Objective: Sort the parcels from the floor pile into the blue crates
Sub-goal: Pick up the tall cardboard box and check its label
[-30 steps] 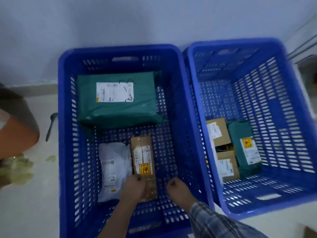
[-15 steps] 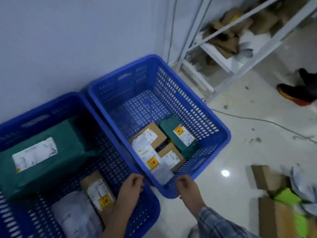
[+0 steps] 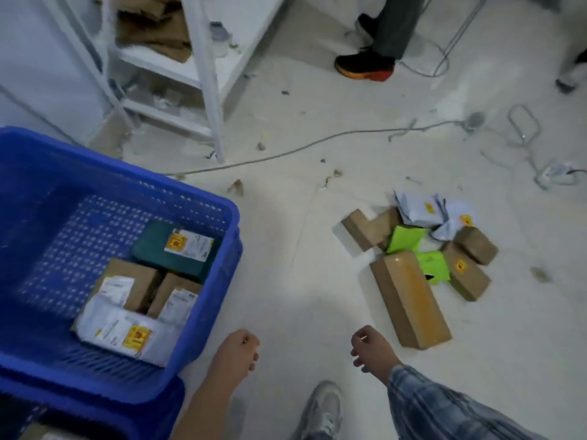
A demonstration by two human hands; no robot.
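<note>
A blue crate (image 3: 219,201) stands at the left and holds a dark green parcel (image 3: 158,254), two brown boxes and a white mailer (image 3: 108,328). The corner of a second blue crate (image 3: 136,417) shows at the bottom left. The floor pile (image 3: 419,258) lies to the right: a long brown box (image 3: 409,300), smaller brown boxes, lime green bags and white mailers. My left hand (image 3: 236,352) and my right hand (image 3: 371,349) hang over the bare floor between crate and pile, fingers loosely curled, holding nothing.
A white metal shelf (image 3: 203,77) with crumpled cardboard stands at the top left. Cables (image 3: 317,144) run across the floor. Another person's black and orange shoe (image 3: 365,65) is at the top. My own grey shoe (image 3: 320,411) is at the bottom.
The view has swung right from the crates to the floor pile. My left hand has left the brown parcel in the left crate, and both hands have moved out over the floor.
</note>
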